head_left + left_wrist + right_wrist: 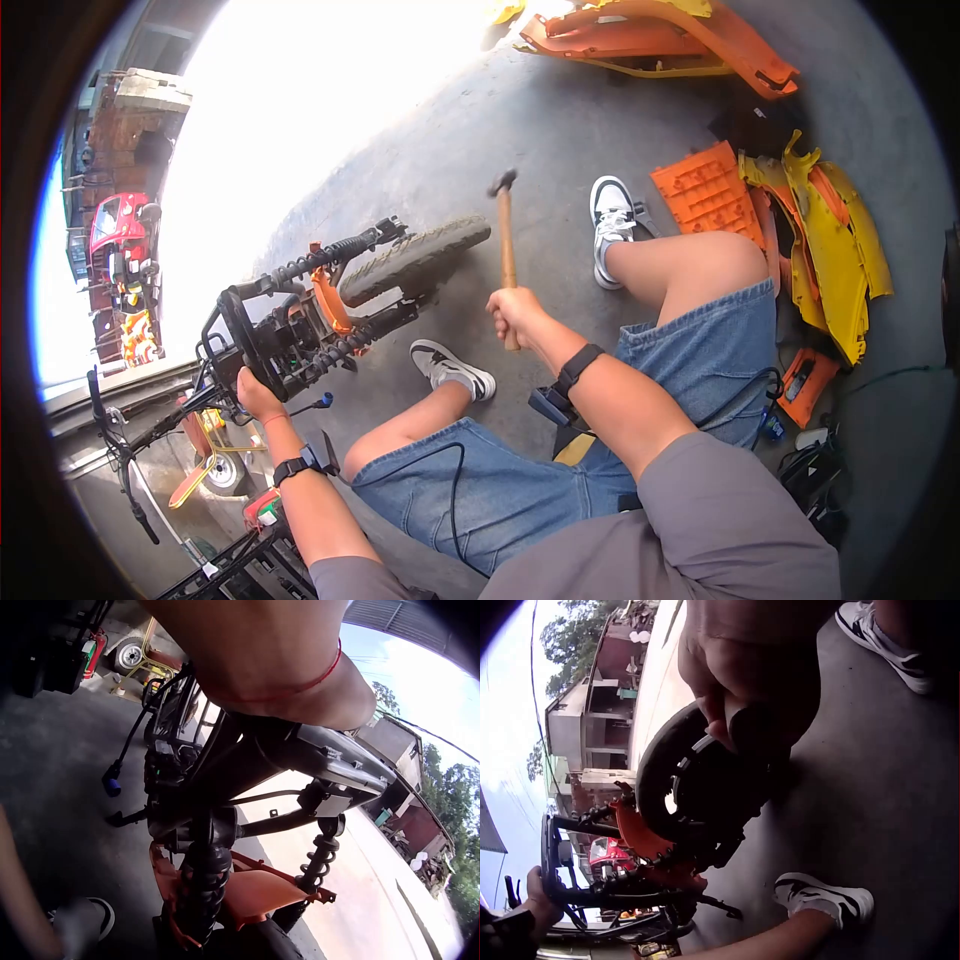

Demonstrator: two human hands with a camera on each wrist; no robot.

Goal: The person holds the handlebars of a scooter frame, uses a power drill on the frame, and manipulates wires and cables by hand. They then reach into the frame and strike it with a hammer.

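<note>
My right hand [515, 312] holds a hammer by its wooden handle [507, 240], the dark head [503, 182] pointing away over the floor, right of the tire [430, 255]. The right wrist view shows that hand [761, 682] curled round the dark handle end [751, 729], in front of the tire [654, 769]. My left hand [260, 395] grips the end of the black motorcycle frame [245, 335]; its fingers are mostly hidden behind the frame. Below it, in the left wrist view, are a coil shock [206, 877] and an orange fender [259, 894].
Orange and yellow body panels [835, 255] lie at the right, with an orange panel [705, 195] beside them. Another orange fairing [640, 40] is at the top. A blue-tipped cable [322, 402] hangs near the frame. My shoes [612, 225] stand on the grey floor.
</note>
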